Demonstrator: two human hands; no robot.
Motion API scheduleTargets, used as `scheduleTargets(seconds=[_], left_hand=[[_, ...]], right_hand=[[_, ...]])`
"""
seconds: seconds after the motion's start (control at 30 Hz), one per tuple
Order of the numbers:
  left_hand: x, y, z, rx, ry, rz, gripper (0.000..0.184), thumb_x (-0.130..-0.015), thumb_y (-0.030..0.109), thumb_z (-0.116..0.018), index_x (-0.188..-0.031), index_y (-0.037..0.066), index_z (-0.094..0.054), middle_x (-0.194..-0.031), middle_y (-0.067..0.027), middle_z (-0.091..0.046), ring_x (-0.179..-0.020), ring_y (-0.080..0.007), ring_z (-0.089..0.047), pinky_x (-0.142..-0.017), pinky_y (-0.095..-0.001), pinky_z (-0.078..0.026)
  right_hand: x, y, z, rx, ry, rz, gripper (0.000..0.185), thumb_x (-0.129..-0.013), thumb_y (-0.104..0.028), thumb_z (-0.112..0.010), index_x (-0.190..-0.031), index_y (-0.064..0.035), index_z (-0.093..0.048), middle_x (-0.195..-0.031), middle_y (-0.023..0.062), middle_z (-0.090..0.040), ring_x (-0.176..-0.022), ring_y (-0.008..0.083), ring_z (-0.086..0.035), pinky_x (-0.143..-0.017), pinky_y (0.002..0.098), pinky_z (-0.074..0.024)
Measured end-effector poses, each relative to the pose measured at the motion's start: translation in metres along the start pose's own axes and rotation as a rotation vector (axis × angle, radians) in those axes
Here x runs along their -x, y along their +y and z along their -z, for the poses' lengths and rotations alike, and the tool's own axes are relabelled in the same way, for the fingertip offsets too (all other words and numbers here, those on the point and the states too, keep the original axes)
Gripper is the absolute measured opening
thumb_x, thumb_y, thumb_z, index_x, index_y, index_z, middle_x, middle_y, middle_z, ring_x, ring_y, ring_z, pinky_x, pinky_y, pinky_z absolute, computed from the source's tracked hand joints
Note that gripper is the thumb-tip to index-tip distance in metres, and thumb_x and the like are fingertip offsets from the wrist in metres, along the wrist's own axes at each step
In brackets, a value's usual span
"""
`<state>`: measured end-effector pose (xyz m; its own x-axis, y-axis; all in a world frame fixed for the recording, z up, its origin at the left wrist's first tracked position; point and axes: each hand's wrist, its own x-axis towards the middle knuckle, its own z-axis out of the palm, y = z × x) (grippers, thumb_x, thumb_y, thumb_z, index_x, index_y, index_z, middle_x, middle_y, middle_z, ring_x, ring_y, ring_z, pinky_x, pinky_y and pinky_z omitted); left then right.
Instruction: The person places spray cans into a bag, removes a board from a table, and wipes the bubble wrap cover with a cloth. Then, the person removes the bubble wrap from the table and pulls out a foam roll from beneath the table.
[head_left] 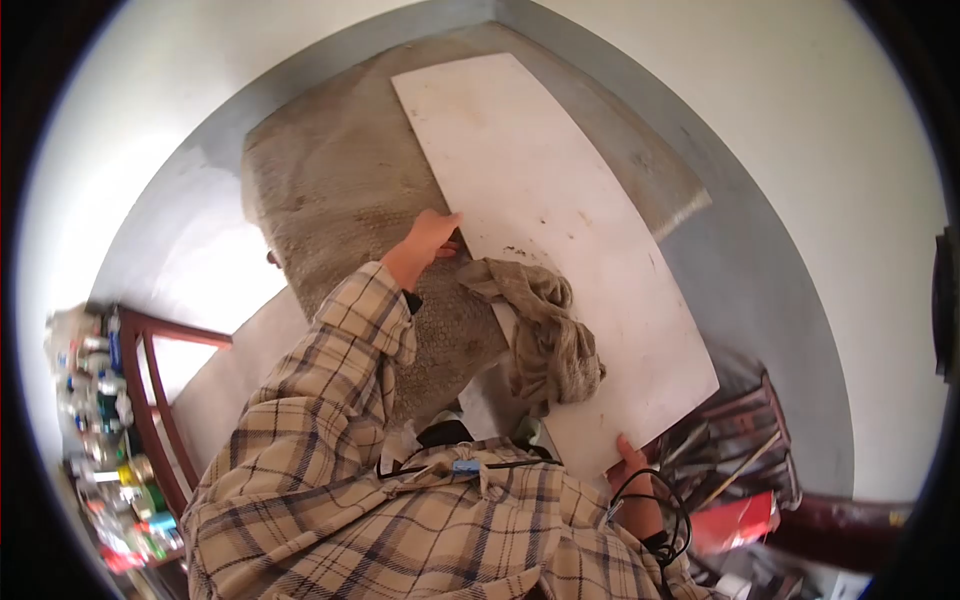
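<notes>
A long white board (560,190) with dark specks and smudges stretches from the far side toward my body. My left hand (430,240) is closed on its left edge, about midway along, with the fingertips at the rim. Near the board's close right corner, my right hand (630,470) grips the edge, partly hidden by a black cable. A crumpled grey-brown cloth (545,335) lies on the near part of the board and hangs past its left edge. Neither hand touches the cloth.
Beneath the board is a surface with a worn brown, textured cover (340,170). Dark red wooden furniture (155,400) and several bottles (100,400) stand left. At right are a rack (740,440), a red box (735,522) and a black cable (685,525). Walls enclose the far side.
</notes>
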<state>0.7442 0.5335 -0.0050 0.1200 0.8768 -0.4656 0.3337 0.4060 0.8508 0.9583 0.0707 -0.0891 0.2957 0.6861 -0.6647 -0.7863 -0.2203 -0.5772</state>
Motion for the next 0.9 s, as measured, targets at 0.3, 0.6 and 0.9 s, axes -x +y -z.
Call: scheduleTargets(seconds=[0.3,0.6,0.9], left_hand=[[-0.055,0.013,-0.027,-0.256,-0.042,-0.151,0.040,-0.082,0.019,-0.065,-0.101,-0.014,-0.052,-0.102,-0.0244,-0.058,-0.083,-0.0304,-0.063,-0.059,-0.0357,-0.055],[-0.058,0.018,-0.035,-0.091,-0.144,-0.024,0.026,-0.082,0.004,-0.062,-0.103,-0.010,-0.056,-0.102,-0.0215,-0.059,-0.086,-0.0316,-0.063,-0.062,-0.0385,-0.057],[-0.074,0.019,-0.039,-0.235,-0.281,-0.037,0.029,-0.088,0.011,-0.057,-0.112,-0.004,-0.053,-0.113,-0.0177,-0.056,-0.093,-0.0297,-0.060,-0.072,-0.0400,-0.057]], right_hand=[[0.033,0.028,-0.053,-0.098,0.166,0.108,0.055,-0.081,-0.022,-0.065,-0.125,0.0013,-0.043,-0.120,0.0123,-0.054,-0.109,0.0266,-0.054,-0.096,0.0405,-0.0417],[0.037,0.050,-0.048,0.010,0.327,0.093,0.054,-0.084,-0.030,-0.061,-0.126,-0.0008,-0.042,-0.113,0.0100,-0.057,-0.098,0.0225,-0.059,-0.084,0.0339,-0.0495],[0.023,0.009,-0.149,1.266,0.774,0.795,0.088,-0.070,-0.028,-0.075,-0.135,0.0030,-0.025,-0.134,0.0267,-0.032,-0.126,0.0408,-0.028,-0.103,0.0452,-0.0289]])
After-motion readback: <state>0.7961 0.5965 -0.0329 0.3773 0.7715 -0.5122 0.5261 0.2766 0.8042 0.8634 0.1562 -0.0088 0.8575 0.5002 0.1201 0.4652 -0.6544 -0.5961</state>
